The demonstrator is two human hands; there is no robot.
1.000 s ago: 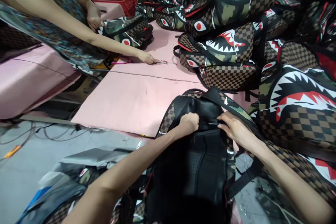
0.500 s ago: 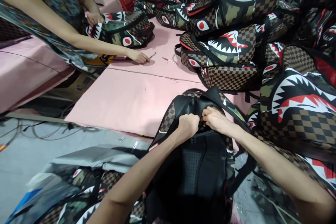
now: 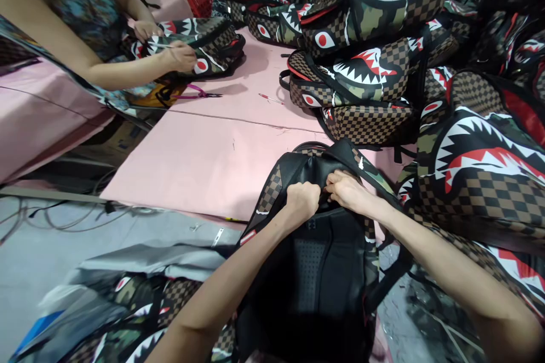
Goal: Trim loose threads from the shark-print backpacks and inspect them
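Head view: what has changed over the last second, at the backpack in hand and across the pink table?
The right hand came in from the backpack's right side to meet the left hand at the top edge; both now grip there, fists closed. The co-worker's hand left the pink table and lifted to the camo backpack. The left hand's grip, the backpack and the stacked backpacks stayed put.

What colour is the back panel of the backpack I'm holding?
Black, on the backpack under both hands; head view shows it.
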